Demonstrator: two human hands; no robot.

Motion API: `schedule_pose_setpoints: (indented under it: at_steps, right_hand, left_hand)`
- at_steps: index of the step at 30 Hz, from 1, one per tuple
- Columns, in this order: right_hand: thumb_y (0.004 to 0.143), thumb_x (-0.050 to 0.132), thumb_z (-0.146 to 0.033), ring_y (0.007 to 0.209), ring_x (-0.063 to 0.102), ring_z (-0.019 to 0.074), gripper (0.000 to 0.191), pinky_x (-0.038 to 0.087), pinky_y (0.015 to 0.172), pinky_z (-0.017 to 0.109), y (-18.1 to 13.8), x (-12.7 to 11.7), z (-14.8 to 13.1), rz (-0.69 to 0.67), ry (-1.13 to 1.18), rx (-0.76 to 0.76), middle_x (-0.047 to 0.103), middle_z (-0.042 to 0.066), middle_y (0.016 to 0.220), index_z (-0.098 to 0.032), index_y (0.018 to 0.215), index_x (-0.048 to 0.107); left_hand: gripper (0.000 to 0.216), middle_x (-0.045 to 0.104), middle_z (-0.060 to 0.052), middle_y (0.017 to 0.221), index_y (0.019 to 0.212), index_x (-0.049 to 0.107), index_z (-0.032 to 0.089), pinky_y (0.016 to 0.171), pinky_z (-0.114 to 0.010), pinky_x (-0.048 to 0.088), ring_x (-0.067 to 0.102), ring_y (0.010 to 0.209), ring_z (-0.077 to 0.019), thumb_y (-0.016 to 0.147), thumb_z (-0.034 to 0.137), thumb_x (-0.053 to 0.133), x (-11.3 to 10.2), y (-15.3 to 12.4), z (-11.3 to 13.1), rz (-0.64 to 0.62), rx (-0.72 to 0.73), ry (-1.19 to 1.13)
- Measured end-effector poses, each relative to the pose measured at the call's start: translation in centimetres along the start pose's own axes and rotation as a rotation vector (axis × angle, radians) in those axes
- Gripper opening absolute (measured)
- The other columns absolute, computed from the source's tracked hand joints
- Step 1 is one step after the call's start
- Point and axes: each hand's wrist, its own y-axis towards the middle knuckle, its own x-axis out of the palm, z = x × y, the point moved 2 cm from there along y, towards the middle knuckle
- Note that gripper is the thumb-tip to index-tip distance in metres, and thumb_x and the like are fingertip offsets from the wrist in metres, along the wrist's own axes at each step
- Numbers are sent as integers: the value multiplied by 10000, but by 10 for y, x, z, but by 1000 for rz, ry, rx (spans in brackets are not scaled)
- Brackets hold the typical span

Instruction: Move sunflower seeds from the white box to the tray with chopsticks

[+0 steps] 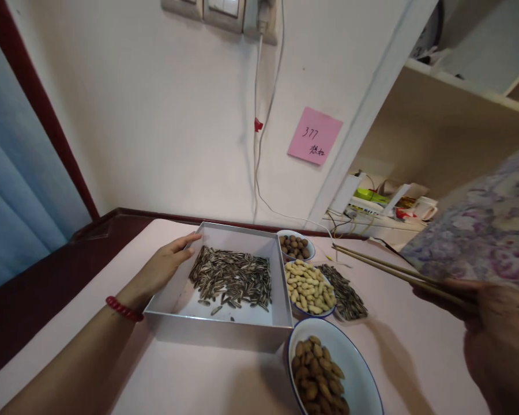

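Observation:
My left hand [166,266], with a red bead bracelet on its wrist, grips the left wall of a square open box [220,335], fingers over the rim. Striped sunflower seeds [237,276] lie spread on the box's bottom. At the right, my right hand [497,340] is closed around a pair of wooden chopsticks [398,273]. Their tips point left, near the bowls, with nothing between them. Close to the box's right side stand a bowl of peanuts [309,286], a bowl of round brown nuts [294,246] and a larger bowl [360,369] of almond-like nuts [318,377].
A clear tray of more sunflower seeds [343,294] sits right of the peanuts. White cables [259,115] hang down the wall from a socket. A pink note [315,135] is stuck there. Shelves [458,95] and a flowered cloth [488,213] are at the right.

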Motion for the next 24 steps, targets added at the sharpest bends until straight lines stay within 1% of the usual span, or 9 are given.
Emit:
schedule_pose_setpoints:
  at_steps: [2,4,7,10,13,17,19,21,24]
  right_hand:
    - [789,567,-534,756,649,243,286,550,709,424,1,-2,8,62,-21,89,645,61,890,-273,864,656]
    - [769,591,-542,718,649,220,305,551,736,414,2,2,12,65,-16,137,645,32,849,-256,852,656]
    - [795,571,-522,753,647,192,306,526,827,387,2,12,7,35,52,102,643,18,880,-238,875,651]
    - [811,564,-495,785,646,189,280,524,812,352,0,30,-7,-45,206,68,640,22,874,-227,829,645]
    - [835,553,-460,825,628,164,253,520,768,283,-9,59,-24,-203,264,-16,630,22,908,-227,818,653]
    - [869,511,-438,847,605,168,268,516,705,268,-28,108,-41,-588,226,-110,619,41,927,-211,864,653]
    - [879,495,-435,821,600,169,272,510,705,284,-36,130,-42,-727,217,-126,620,39,892,-207,877,642]
    - [890,473,-436,801,593,168,283,504,715,300,-40,147,-41,-810,190,-145,620,34,854,-203,876,633]
    - [898,450,-449,771,581,164,309,496,707,311,-42,164,-38,-869,147,-169,615,32,830,-195,862,621]
  left_hand:
    - [523,511,-44,1365,1188,625,254,1102,-389,253,391,1310,-282,712,471,607,0,0,1,10,-4,8]
    - [522,519,-44,1358,1177,633,254,1099,-393,260,400,1303,-291,704,473,613,-1,0,1,20,-4,17]
    - [501,530,-44,1347,1169,637,248,1094,-391,272,413,1294,-289,711,451,610,0,0,1,28,11,21]
    - [502,521,-55,1354,1197,615,218,1095,-386,271,415,1294,-269,738,418,580,1,-2,4,21,16,16]
    - [514,509,-65,1366,1211,599,184,1099,-375,263,411,1298,-253,746,401,565,2,-5,8,5,2,2]
    - [506,494,-65,1380,1225,585,175,1099,-360,264,399,1309,-236,758,367,547,3,-6,5,-6,1,-37]
    - [496,474,-59,1398,1237,573,180,1103,-353,256,381,1321,-220,771,344,533,3,-6,1,-12,7,-46]
    - [480,463,-45,1408,1241,570,197,1106,-345,251,371,1328,-206,781,327,521,2,-5,-3,-14,14,-50]
    - [458,474,-31,1399,1228,582,220,1103,-345,260,380,1323,-205,786,316,512,3,-5,-6,-10,25,-58]
